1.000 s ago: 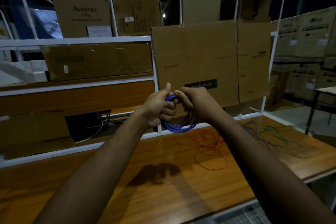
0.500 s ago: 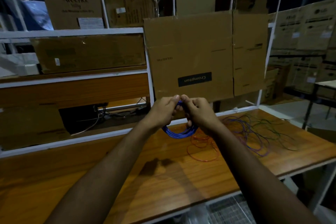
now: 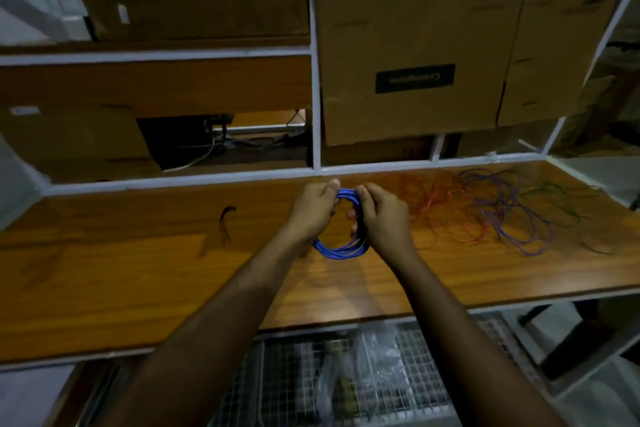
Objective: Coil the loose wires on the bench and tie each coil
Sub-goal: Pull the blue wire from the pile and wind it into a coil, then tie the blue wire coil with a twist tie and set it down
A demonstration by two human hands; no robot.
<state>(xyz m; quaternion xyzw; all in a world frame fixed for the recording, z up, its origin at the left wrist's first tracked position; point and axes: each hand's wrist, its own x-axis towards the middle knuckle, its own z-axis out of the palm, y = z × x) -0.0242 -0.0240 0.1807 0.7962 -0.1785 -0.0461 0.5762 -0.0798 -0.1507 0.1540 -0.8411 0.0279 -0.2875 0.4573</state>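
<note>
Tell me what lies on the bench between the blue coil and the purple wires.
In the head view, loose orange wires sprawl between the blue coil and the purple wires.

Bench: wood-grain top, orange-brown, smooth with a dull sheen. Above the bench, frame: white-painted metal bars, matt. Behind the frame, boxes: brown cardboard, matt, creased, 1 black printed label. Over the bench, coil: blue plastic-coated wire, smooth, slightly glossy. Right of the coil, loose wires: thin plastic insulation, red, purple, green. Below the bench, grid: metal wire mesh; crinkled clear plastic wrap on it.
</note>
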